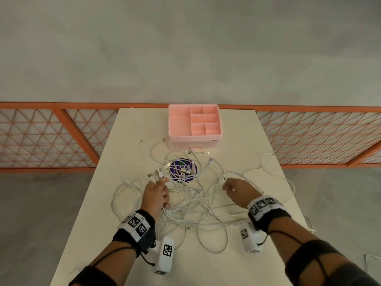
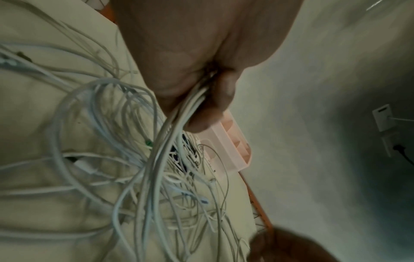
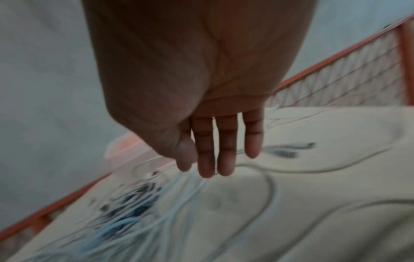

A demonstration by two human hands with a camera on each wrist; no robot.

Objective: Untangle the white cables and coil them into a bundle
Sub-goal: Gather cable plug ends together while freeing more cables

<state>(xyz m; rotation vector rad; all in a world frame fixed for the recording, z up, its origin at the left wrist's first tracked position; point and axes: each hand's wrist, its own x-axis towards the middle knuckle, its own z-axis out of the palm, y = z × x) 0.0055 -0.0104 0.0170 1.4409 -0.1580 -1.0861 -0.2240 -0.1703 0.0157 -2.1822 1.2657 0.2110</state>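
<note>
A tangle of white cables (image 1: 193, 205) sprawls over the middle of the cream table (image 1: 132, 129). My left hand (image 1: 157, 193) grips several cable ends, and their USB plugs (image 1: 155, 175) fan out above the fingers. The left wrist view shows the gripped strands (image 2: 179, 120) running down from the fist into the heap. My right hand (image 1: 235, 188) hovers over the right side of the tangle, fingers straight and relaxed (image 3: 211, 156), holding nothing. A loose cable loop (image 3: 271, 179) lies beneath it.
A pink compartment organiser (image 1: 194, 122) stands at the table's far edge. A round purple sticker (image 1: 183, 170) lies under the cables. Some strands hang over the right table edge (image 1: 309, 226). An orange mesh railing (image 1: 317, 137) runs behind the table.
</note>
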